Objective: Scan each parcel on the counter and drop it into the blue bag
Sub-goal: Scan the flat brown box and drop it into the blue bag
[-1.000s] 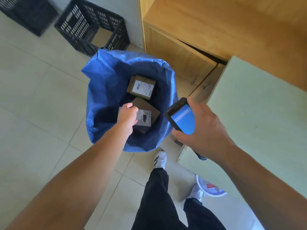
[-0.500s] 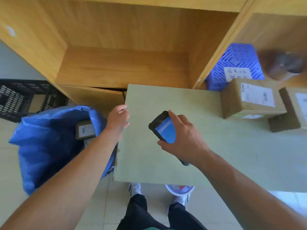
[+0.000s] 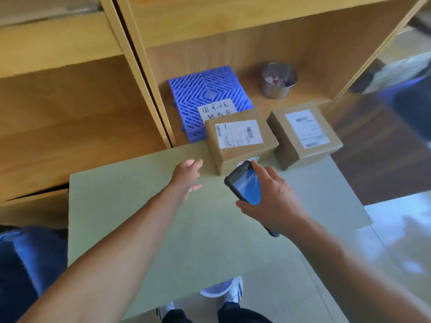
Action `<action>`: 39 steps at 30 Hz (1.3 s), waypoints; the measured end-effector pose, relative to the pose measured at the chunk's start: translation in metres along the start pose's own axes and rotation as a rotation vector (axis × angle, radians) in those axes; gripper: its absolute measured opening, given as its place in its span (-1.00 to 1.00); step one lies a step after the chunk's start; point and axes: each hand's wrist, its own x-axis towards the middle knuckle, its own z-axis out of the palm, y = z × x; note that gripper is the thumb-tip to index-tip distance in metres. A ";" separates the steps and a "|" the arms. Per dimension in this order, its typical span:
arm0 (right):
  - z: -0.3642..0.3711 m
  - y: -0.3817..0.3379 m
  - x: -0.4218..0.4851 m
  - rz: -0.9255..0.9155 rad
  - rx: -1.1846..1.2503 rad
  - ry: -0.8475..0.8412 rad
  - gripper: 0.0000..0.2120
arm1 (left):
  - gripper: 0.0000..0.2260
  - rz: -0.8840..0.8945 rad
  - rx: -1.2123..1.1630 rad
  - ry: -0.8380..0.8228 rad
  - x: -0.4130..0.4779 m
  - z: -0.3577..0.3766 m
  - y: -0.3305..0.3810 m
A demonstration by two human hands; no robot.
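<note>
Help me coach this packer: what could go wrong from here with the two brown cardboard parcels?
The near brown cardboard parcel and the far brown cardboard parcel sit close together, labels up; the black handheld scanner in the right hand might read the wrong one.
The open left hand reaches for the near parcel; a one-handed grip may slip.
The blue bag sits low beside the pale green counter, barely in view; a drop could miss.

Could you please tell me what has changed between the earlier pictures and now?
The left hand has moved from over the bag, where it was at a parcel, across the counter. It now reaches open toward the nearer parcel, just short of it. The right hand still grips the scanner. The nearer parcel and the other parcel have stayed put.
</note>
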 end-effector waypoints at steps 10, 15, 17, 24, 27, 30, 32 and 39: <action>-0.024 0.061 0.034 0.136 0.012 0.030 -0.03 | -0.25 -0.185 -0.010 -0.034 0.049 0.106 0.025; -0.020 0.068 0.037 0.155 0.025 0.026 -0.03 | -0.39 -0.168 -0.065 -0.037 0.064 0.111 0.017; -0.020 0.070 0.037 0.166 0.017 0.023 -0.03 | -0.47 -0.148 -0.115 -0.055 0.067 0.110 0.014; -0.024 0.064 0.034 0.157 0.011 0.045 -0.03 | -0.63 -0.082 -0.144 -0.060 0.056 0.082 0.000; -0.026 0.058 0.032 0.140 0.014 0.050 -0.03 | -0.66 -0.077 -0.094 -0.027 0.043 0.061 0.002; -0.027 0.051 0.030 0.122 0.014 0.060 -0.05 | -0.67 -0.026 -0.041 -0.004 0.030 0.038 0.007; -0.028 0.044 0.027 0.107 0.029 0.067 -0.05 | -0.69 0.059 0.011 0.014 0.018 0.021 0.012; -0.032 0.016 0.016 0.026 0.029 0.068 -0.06 | -0.54 0.508 0.506 0.158 -0.026 -0.028 0.049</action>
